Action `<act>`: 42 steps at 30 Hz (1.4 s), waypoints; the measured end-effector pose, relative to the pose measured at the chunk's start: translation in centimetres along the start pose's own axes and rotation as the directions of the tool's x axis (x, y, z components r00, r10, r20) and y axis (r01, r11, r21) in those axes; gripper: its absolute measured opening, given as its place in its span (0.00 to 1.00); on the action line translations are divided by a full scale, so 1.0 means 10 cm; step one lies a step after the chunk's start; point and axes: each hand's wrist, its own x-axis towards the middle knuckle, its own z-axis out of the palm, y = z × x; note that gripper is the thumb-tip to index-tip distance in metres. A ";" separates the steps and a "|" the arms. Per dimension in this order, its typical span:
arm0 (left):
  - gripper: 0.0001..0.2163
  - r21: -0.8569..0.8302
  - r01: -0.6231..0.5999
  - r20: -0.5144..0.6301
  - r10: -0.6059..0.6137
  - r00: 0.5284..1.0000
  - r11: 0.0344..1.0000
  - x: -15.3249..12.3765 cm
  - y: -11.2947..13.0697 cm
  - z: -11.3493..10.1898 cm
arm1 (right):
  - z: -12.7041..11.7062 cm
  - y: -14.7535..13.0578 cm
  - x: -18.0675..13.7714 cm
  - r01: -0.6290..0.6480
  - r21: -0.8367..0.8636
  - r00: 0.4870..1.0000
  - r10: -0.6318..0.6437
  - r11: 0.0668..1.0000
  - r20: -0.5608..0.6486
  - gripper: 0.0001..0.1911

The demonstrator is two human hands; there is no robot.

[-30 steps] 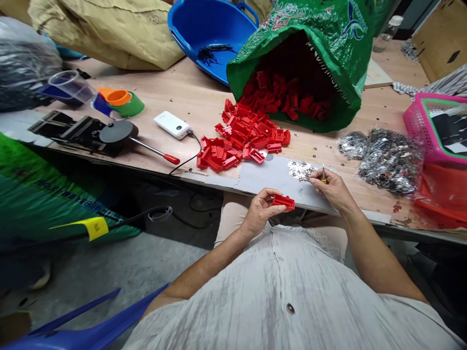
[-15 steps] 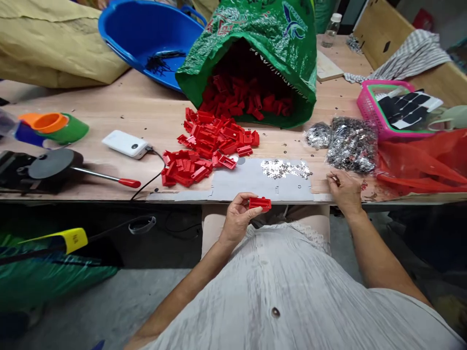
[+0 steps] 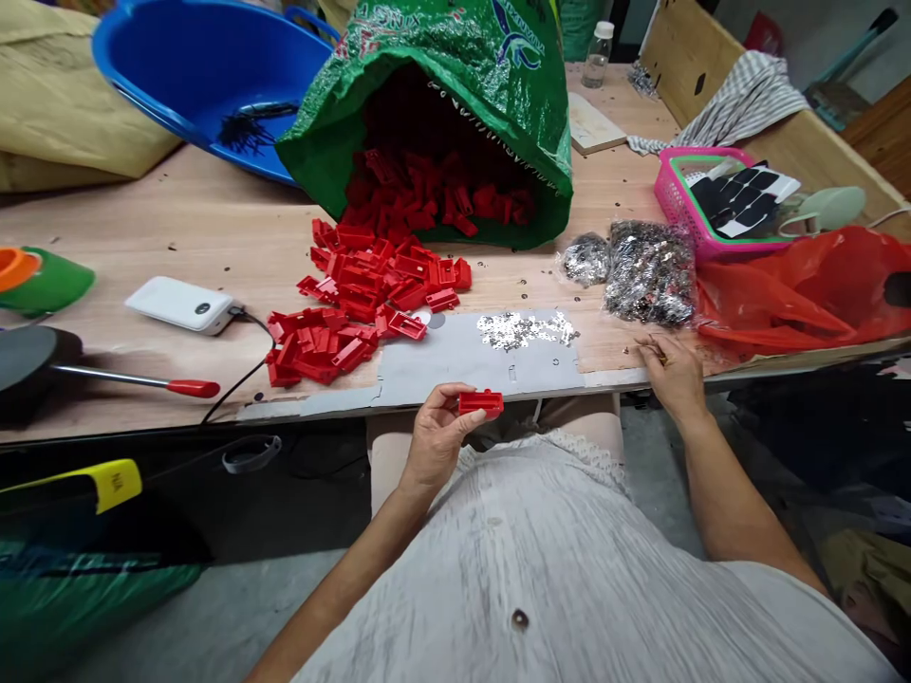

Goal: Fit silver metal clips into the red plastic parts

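My left hand pinches a red plastic housing between thumb and fingers, just off the table's front edge, its hollow side facing up. At the right, my right hand rests at the tabletop with its fingers curled together. Something small and dark shows at those fingertips, too small to name. Small shiny metal pieces lie in a patch on the grey sheet between the hands. Behind the left hand is a heap of red housings.
An open green sack spills more housings. Around it are a blue basin, a white power bank with a cable, and a lever tool. Bags of metal parts, a pink basket and a red plastic bag lie right.
The view has turned to the right, so the table's things sit further left. My left hand still holds the red housing; my right hand stays low at the table's right part.
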 end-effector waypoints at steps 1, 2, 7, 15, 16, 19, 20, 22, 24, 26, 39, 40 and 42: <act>0.20 0.000 0.001 -0.002 -0.001 1.000 1.000 0.00 0.00 0.00 | 0.00 0.01 0.00 -0.008 0.000 1.000 0.008 1.000 -0.001 0.13; 0.20 -0.003 0.001 -0.003 -0.001 1.000 1.000 0.00 0.00 0.00 | 0.01 0.01 -0.01 -0.014 -0.002 1.000 0.014 1.000 -0.001 0.13; 0.20 -0.014 0.003 -0.012 -0.003 1.000 1.000 0.01 -0.02 0.01 | 0.01 -0.06 -0.03 -0.016 -0.052 1.000 0.017 0.999 0.024 0.14; 0.21 -0.010 0.001 -0.004 -0.001 1.000 1.000 0.01 -0.02 -0.01 | -0.07 -0.34 -0.31 0.132 -0.252 0.946 -0.047 0.959 0.320 0.22; 0.21 -0.009 -0.003 -0.001 0.003 1.000 1.000 0.01 -0.02 -0.02 | -0.10 -0.31 -0.34 0.114 -0.281 0.953 -0.025 0.953 0.303 0.23; 0.20 -0.010 -0.009 0.003 0.009 1.000 1.000 0.01 -0.03 -0.03 | -0.17 -0.20 -0.34 0.053 -0.301 0.985 -0.001 0.952 0.171 0.22; 0.20 -0.010 -0.009 0.004 0.009 1.000 1.000 0.00 -0.04 -0.03 | -0.19 -0.18 -0.32 0.046 -0.281 0.993 -0.014 0.958 0.116 0.21; 0.19 -0.009 -0.012 0.007 0.012 1.000 1.000 0.00 -0.05 -0.03 | -0.20 -0.18 -0.26 0.044 -0.218 0.999 -0.041 0.975 0.016 0.18; 0.19 -0.015 -0.017 0.017 0.017 1.000 1.000 0.00 -0.06 -0.03 | -0.17 -0.26 -0.19 0.049 -0.136 0.998 -0.054 0.990 -0.037 0.14; 0.19 -0.022 -0.022 0.028 0.022 0.999 1.000 -0.01 -0.07 -0.04 | -0.09 -0.39 -0.11 0.065 -0.039 0.997 -0.066 0.997 -0.034 0.11; 0.19 -0.066 -0.055 -0.004 0.055 0.998 0.996 -0.03 -0.07 -0.14 | 0.67 -1.45 0.32 0.107 -0.030 0.937 -0.091 0.994 0.336 0.08; 0.19 -0.069 -0.056 -0.001 0.056 0.998 0.996 -0.02 -0.07 -0.14 | 0.71 -1.49 0.34 0.110 -0.065 0.937 -0.082 0.992 0.340 0.09; 0.19 -0.071 -0.054 0.003 0.055 0.998 0.996 -0.02 -0.08 -0.16 | 0.76 -1.53 0.37 0.114 -0.103 0.936 -0.072 0.988 0.344 0.10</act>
